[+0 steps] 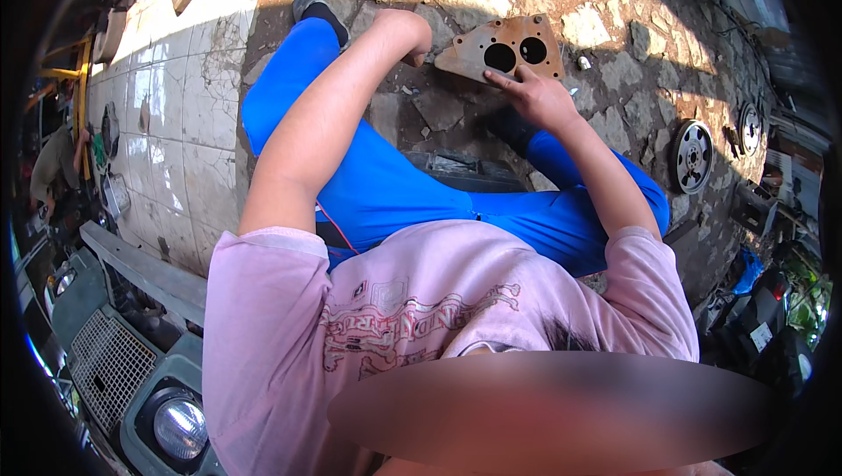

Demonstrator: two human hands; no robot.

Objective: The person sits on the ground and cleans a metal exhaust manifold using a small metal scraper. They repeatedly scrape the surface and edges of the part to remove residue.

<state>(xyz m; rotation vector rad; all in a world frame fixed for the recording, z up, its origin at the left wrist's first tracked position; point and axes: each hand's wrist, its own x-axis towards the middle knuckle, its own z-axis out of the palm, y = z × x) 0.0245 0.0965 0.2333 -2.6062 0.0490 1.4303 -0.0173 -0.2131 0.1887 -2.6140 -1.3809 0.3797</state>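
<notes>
A rusty metal plate (541, 39) with two large round holes and several small ones is tilted above the stone ground, between my lower legs. My right hand (543, 98) grips its near edge, with fingers over the grey, angled flange. To the left of the plate, my left hand (409, 37) is bent down at the wrist and apart from it. Its fingers are mostly hidden, so whether it holds anything cannot be told. A small pale cylindrical piece (584, 63) lies on the ground just right of the plate.
Two round metal wheels (692, 156) are at the right. White floor tiles (214, 101) adjoin the rough stone paving (621, 71). A vehicle front with a round headlamp (181, 428) stands lower left, beside a grey beam (148, 275). Another person (56, 164) is at far left.
</notes>
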